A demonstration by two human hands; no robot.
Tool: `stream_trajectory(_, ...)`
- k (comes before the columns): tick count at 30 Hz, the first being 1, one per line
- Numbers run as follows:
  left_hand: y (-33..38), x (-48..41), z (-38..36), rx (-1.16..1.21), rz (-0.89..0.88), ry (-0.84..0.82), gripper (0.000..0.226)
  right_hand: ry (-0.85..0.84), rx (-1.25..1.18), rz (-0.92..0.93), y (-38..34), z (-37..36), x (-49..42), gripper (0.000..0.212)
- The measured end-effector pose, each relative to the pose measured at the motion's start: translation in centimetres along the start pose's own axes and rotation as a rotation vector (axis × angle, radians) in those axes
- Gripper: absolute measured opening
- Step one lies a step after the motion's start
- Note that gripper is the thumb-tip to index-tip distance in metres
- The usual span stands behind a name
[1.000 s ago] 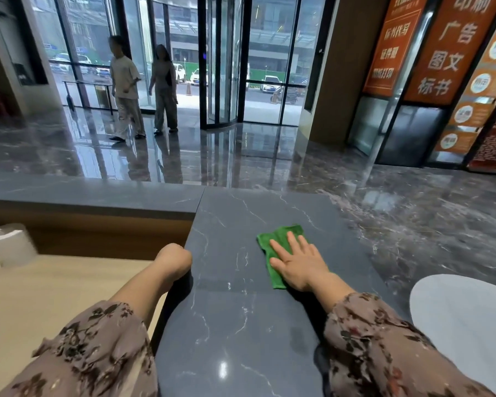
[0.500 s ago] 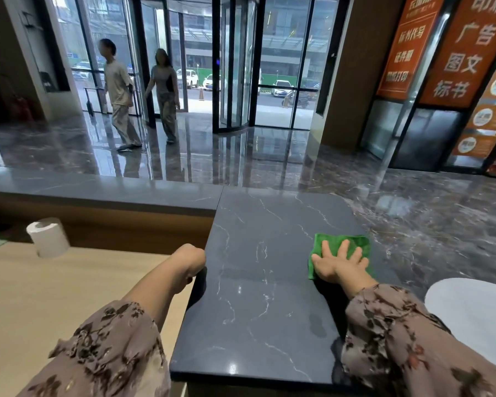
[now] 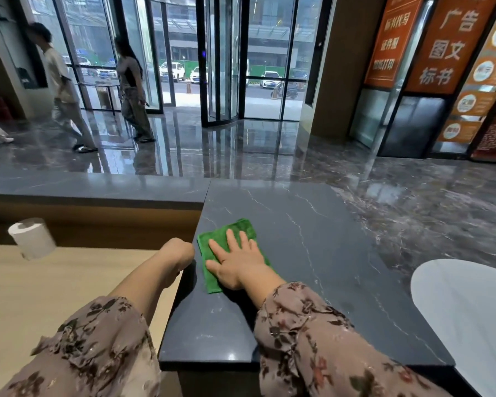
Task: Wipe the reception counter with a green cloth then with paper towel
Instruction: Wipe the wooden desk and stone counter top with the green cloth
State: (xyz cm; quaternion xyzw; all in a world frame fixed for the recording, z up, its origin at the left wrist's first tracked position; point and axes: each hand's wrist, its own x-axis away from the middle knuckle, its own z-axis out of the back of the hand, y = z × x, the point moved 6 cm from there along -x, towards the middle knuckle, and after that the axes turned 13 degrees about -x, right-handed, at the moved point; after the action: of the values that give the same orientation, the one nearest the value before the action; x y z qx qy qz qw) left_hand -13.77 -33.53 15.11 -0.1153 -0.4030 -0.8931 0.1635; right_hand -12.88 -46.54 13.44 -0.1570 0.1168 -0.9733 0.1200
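Green cloth (image 3: 212,282) lies flat on dark stone surface (image 3: 298,253), near its left edge, pinned under right grip (image 3: 238,265). That grip is released, fingers straight and spread, palm pressing so whole cloth drags across stone. Left grip (image 3: 178,250) sits at surface's left edge, knuckles up, fingers tucked from sight; clenched or grasping edge, cannot tell, likely bracing. Paper towel roll (image 3: 32,239) stands on lower wooden surface (image 3: 69,282), well apart, apparently reserved for second pass. Passers-by (image 3: 60,90) cross lobby floor (image 3: 241,150) beyond.

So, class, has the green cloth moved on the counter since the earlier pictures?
Yes. Under the right hand, the green cloth slid left across the counter, from its right edge half a second ago to its left edge.
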Motion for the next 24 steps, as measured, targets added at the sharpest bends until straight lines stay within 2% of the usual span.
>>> stream_trajectory(4,1.2,0.1,0.0,-0.135,0.017,0.069,0.014,0.015,-0.010,-0.010,6.1,1.6,0.9,0.058)
stream_trajectory(9,2.6,0.9,-1.0,-0.292,-0.002,0.103,0.034,0.083,-0.066,-0.232,16.8,4.3,3.6,0.058)
stream_trajectory(13,2.7,1.9,-1.7,-0.324,0.016,0.121,0.034,0.101,-0.103,-0.362,22.3,5.1,5.8,0.059)
stream_trajectory(19,2.0,1.8,-1.8,-0.301,0.046,0.081,0.033,0.118,-0.145,-0.448,21.7,4.8,5.5,0.060)
stream_trajectory(24,2.0,1.3,-1.7,-0.277,0.033,0.006,0.022,0.115,-0.148,-0.473,15.3,3.2,5.1,0.062)
